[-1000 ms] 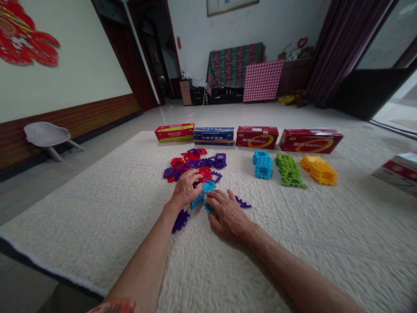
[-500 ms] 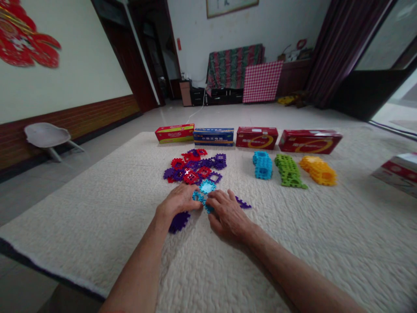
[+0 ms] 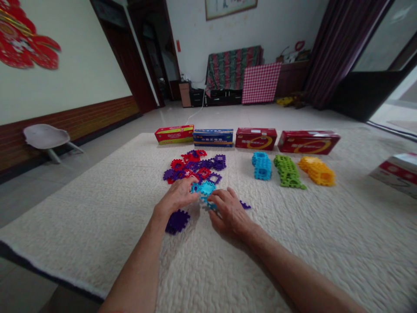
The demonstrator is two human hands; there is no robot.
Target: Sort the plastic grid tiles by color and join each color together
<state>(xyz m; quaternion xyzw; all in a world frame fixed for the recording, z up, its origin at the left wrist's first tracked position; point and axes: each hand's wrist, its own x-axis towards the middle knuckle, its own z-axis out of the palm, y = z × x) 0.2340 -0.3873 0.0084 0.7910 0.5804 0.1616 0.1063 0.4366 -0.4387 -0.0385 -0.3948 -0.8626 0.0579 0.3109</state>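
We are joining cyan interlocking tiles on the white quilted mat, and both hands meet over them just in front of the loose pile of red and purple tiles. Our left hand has its fingertips closed on the near-left edge of the cyan pieces, and our right hand pinches their lower right corner; how many cyan pieces are in the grip is hard to tell, since the fingers cover the joints. We judge the step to be pressing one cyan tile's teeth into its neighbour, and the next move would call for lining up the notches squarely before pushing, with the right hand bracing. A dark purple tile lies beside our left wrist, and a small purple piece pokes out to the right of the right hand. Finished cyan, green and yellow block stacks sit further right, before a row of boxes. Compared with half a second ago, our left hand has moved up onto the cyan tiles, which now sit more bunched together.
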